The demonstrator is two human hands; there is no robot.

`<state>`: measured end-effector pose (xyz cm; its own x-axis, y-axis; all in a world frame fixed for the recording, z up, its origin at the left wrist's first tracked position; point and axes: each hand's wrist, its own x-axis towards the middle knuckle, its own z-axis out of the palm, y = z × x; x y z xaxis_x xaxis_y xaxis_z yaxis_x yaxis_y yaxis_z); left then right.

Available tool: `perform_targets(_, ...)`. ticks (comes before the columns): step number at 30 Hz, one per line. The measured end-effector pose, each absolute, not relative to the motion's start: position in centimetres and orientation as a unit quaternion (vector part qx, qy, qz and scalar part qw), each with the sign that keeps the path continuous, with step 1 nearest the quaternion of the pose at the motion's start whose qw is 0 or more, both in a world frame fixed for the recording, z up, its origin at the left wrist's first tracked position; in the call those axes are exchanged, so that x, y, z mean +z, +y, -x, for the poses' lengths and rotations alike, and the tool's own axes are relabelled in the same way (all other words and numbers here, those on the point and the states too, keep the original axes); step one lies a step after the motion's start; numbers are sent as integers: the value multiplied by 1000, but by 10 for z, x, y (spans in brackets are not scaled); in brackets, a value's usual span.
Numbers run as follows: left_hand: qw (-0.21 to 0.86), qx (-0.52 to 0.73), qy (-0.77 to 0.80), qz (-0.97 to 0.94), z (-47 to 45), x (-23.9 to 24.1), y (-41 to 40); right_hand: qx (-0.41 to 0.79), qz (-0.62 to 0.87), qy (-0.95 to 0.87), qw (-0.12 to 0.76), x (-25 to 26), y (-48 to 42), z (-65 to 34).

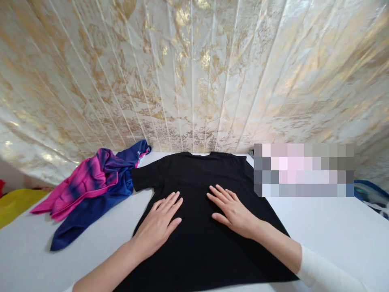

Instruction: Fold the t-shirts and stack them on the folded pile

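Note:
A black T-shirt (194, 243) lies spread out on the white table, its neckline at the far side. Its left sleeve points out toward the left, while the right sleeve is partly cut off from sight by a blurred patch. My left hand (161, 221) rests flat on the left half of the shirt, fingers stretched forward. On the right half lies my right hand (232, 213), palm down with the fingers slightly spread. Neither hand grips the cloth.
A crumpled pink and navy garment (100, 182) lies left of the shirt. Yellow cloth (21, 205) shows at the table's left edge. A white and gold curtain (194, 81) hangs behind the white table (322, 239). A blue-edged item (372, 194) sits far right, beyond the pixelated area.

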<state>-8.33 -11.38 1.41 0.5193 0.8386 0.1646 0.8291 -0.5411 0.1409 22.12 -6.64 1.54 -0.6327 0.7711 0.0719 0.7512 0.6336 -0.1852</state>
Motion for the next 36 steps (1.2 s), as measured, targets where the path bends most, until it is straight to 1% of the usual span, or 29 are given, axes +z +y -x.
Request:
perform_targets(2, 1, 106, 467, -878, 86, 12, -114, 65, 432, -897, 73, 13, -64, -214)
perform_targets(6, -39, 95, 444, -890, 96, 8, -128, 41, 499, -862, 73, 6, -65, -219)
perform_targets(9, -53, 99, 434, -894, 99, 8, -147, 59, 487, -869, 60, 5, -85, -227)
perform_targets(11, -38, 98, 427, -898, 93, 12, -156, 80, 483, -871, 45, 7, -100, -227)
perform_targets(14, 21, 82, 434, -897, 68, 25, -150, 97, 495, -863, 32, 16, -100, -219)
perform_targets(17, 92, 62, 496, -861, 25, 41, -111, 71, 520, -850, 48, 27, -60, -208)
perform_targets(19, 113, 56, 537, -834, -2, 51, -68, 45, 549, -832, 70, 36, -14, -205)
perform_targets(23, 46, 116, 634, -763, -17, 66, 31, -5, 640, -757, 133, 52, 78, -210)
perform_targets(26, 7, 138, 691, -709, 9, 68, 84, -11, 641, -753, 149, 53, 119, -218)
perform_targets(30, 6, 126, 713, -690, 42, 54, 116, -13, 617, -771, 156, 37, 140, -225)
perform_targets(36, 26, 128, 697, -705, 50, 31, 135, -22, 590, -797, 128, 26, 152, -230)
